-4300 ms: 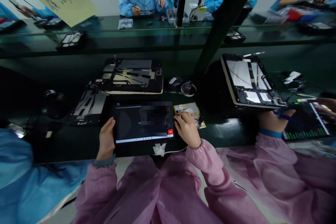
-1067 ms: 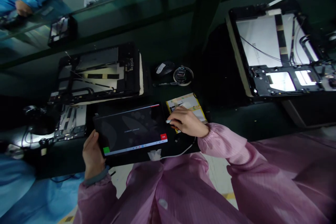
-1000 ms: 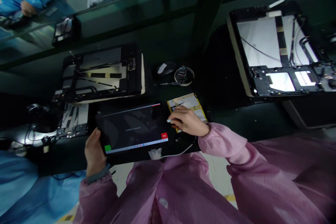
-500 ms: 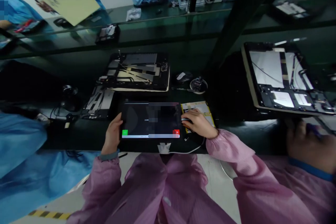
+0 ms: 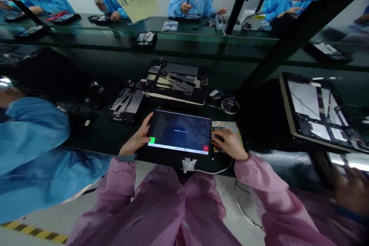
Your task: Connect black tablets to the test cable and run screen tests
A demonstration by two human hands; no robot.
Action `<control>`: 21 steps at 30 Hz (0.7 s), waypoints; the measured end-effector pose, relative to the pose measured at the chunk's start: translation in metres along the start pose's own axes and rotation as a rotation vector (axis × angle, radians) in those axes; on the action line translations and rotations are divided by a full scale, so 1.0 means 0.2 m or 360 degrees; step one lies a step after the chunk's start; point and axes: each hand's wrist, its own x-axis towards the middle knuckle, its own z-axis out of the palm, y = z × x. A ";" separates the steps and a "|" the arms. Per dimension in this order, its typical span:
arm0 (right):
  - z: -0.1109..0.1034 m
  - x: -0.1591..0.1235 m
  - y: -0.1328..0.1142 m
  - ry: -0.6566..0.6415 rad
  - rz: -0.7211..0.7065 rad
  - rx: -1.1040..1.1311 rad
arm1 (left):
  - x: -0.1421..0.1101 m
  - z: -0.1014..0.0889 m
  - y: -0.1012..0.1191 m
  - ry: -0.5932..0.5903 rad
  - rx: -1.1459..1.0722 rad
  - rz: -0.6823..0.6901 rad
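Observation:
A tablet (image 5: 181,130) with its screen lit lies in front of me, tilted slightly. The screen has a green square (image 5: 152,140) at lower left and a red square (image 5: 205,148) at lower right. My left hand (image 5: 137,138) grips the tablet's left edge, thumb at the green square. At the opposite edge, my right hand (image 5: 230,143) has its fingers curled and pressed together; whatever they hold is hidden. Under that hand lies a flat, yellow-edged pack (image 5: 227,125), partly covered. A white cable (image 5: 221,170) runs near the table edge beside crumpled tape (image 5: 189,165).
Behind the tablet are stacked opened tablets (image 5: 175,80) and another opened one (image 5: 127,102). A dark mouse (image 5: 216,95) and a roll-like round item (image 5: 230,105) stand right of them. More opened tablets (image 5: 319,107) lie far right. Blue-sleeved (image 5: 34,130) and pink-sleeved co-workers sit beside me.
My view has shifted, so the bench appears farther right. My left thumb now lies at the green square. Across the bench, a co-worker's hands have moved apart, one holding a pen-like tool.

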 end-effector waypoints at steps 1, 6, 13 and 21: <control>0.00 0.00 0.00 0.0000 0.0003 -0.0009 | 0.00 0.00 0.00 -0.0010 0.0006 0.0010; -0.01 0.01 -0.01 0.0009 0.0025 -0.0015 | 0.00 -0.02 -0.01 -0.0060 0.0084 0.0008; -0.01 0.01 -0.02 0.0029 0.0024 -0.0005 | 0.02 -0.02 -0.03 -0.0012 -0.0012 0.0044; -0.03 0.04 -0.05 0.0027 0.0012 0.0050 | 0.09 0.08 -0.09 0.0988 0.0060 0.0223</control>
